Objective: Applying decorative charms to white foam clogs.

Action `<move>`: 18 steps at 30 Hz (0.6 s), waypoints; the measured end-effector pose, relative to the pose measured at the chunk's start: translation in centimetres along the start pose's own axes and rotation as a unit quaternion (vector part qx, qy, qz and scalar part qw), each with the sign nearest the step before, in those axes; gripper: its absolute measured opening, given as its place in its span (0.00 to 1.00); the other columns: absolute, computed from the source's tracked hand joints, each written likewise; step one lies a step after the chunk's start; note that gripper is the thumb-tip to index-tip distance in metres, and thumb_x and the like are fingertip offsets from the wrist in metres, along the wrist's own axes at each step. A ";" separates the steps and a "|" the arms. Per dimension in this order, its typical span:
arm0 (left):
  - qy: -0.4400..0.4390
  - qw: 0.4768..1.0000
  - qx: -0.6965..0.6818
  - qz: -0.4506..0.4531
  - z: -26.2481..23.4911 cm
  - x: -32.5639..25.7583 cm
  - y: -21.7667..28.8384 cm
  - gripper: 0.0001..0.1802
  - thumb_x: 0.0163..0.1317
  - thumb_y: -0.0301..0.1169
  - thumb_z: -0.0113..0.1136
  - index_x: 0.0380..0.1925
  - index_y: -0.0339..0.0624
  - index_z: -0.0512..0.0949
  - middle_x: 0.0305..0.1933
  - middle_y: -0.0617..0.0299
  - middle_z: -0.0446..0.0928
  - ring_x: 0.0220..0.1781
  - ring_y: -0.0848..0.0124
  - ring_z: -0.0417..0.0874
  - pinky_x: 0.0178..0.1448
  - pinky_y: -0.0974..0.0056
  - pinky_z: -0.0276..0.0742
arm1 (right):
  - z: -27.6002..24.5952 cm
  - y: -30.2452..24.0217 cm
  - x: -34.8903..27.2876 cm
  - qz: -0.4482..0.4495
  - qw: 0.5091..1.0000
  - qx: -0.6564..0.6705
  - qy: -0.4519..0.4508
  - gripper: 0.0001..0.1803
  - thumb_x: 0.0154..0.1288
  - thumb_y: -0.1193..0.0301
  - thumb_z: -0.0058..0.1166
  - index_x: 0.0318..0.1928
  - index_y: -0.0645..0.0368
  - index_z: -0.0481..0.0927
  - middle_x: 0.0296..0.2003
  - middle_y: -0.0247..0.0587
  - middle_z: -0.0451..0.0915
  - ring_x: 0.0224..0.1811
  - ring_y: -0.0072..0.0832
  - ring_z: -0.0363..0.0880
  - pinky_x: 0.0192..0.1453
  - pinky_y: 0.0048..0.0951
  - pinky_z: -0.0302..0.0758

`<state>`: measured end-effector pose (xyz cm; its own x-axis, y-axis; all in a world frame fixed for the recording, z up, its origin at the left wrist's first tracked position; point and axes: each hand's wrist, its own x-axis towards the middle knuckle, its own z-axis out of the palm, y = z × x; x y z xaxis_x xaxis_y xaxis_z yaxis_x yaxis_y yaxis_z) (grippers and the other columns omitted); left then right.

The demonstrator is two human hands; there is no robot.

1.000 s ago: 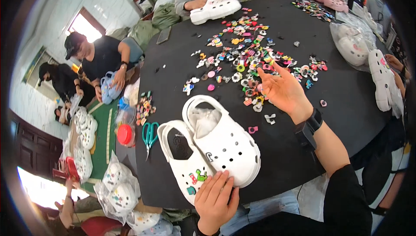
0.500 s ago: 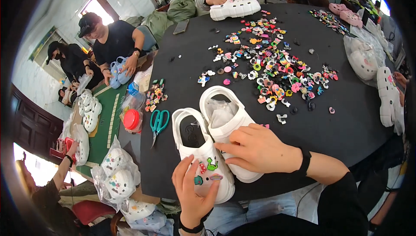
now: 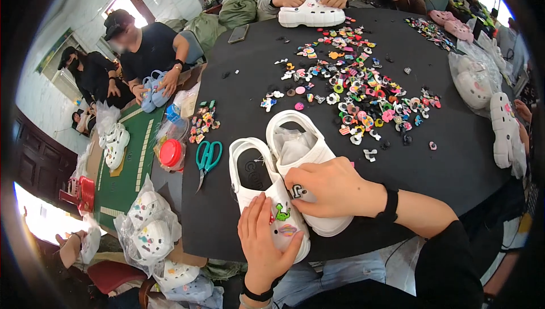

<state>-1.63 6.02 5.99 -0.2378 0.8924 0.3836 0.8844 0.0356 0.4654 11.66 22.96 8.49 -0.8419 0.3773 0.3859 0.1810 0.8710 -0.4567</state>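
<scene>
Two white clogs sit side by side at the near edge of the black table (image 3: 465, 156), toes toward the person. Left clog (image 3: 267, 195): chunky sole, heel strap up, dark printed insole visible, toe already carrying a green charm (image 3: 282, 212) and a pink oval charm (image 3: 287, 230). Right clog (image 3: 309, 167): white paper stuffing inside, no charms that I can see. Left hand (image 3: 262, 246) cups the left clog's toe from the near side, fingers wrapped on it. Right hand (image 3: 332, 188) lies across both clogs, thumb and forefinger pinched shut on a small black-and-white charm (image 3: 299, 192) pressed at the left clog's upper. Loose charm pile (image 3: 363, 90) spread mid-table, well apart from the hands. Green-handled scissors (image 3: 207, 158) just left of the clogs.
</scene>
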 end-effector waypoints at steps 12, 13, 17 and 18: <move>0.038 0.999 -0.002 0.032 0.0 0.4 -0.2 0.41 0.51 0.43 0.67 0.61 0.31 0.66 0.65 0.42 0.68 0.67 0.48 0.67 0.72 0.46 0.55 | 1.5 -1.4 1.8 -0.100 0.956 -0.277 -0.010 0.08 0.59 0.69 0.52 0.36 0.59 0.71 0.21 0.40 0.77 0.17 0.32 0.79 0.22 0.32 0.76; 0.039 0.999 -0.004 0.025 0.0 0.4 -0.3 0.40 0.51 0.43 0.67 0.61 0.31 0.66 0.64 0.42 0.68 0.67 0.48 0.67 0.72 0.46 0.55 | 1.1 -1.7 1.9 -0.093 0.952 -0.289 -0.036 0.09 0.59 0.69 0.52 0.37 0.59 0.71 0.24 0.39 0.77 0.20 0.32 0.80 0.24 0.31 0.76; 0.059 0.998 -0.004 0.035 0.2 -0.4 -0.6 0.40 0.52 0.44 0.66 0.60 0.31 0.67 0.63 0.43 0.69 0.67 0.48 0.67 0.71 0.45 0.56 | 0.6 -2.5 1.7 -0.128 0.951 -0.280 -0.024 0.08 0.59 0.71 0.50 0.39 0.59 0.71 0.30 0.38 0.75 0.27 0.30 0.83 0.25 0.30 0.76; 0.055 0.998 0.000 0.033 0.2 -0.7 -0.7 0.40 0.52 0.44 0.66 0.60 0.31 0.67 0.63 0.43 0.69 0.67 0.49 0.67 0.71 0.45 0.56 | 0.6 -2.9 1.7 -0.106 0.953 -0.278 -0.054 0.08 0.59 0.72 0.50 0.38 0.60 0.71 0.30 0.40 0.75 0.29 0.29 0.82 0.26 0.31 0.77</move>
<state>-1.98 5.40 5.26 -0.2222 0.8384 0.4976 0.8992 -0.0211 0.4370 9.42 20.87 9.98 -0.9313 0.1661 0.3242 0.2173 0.9676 0.1285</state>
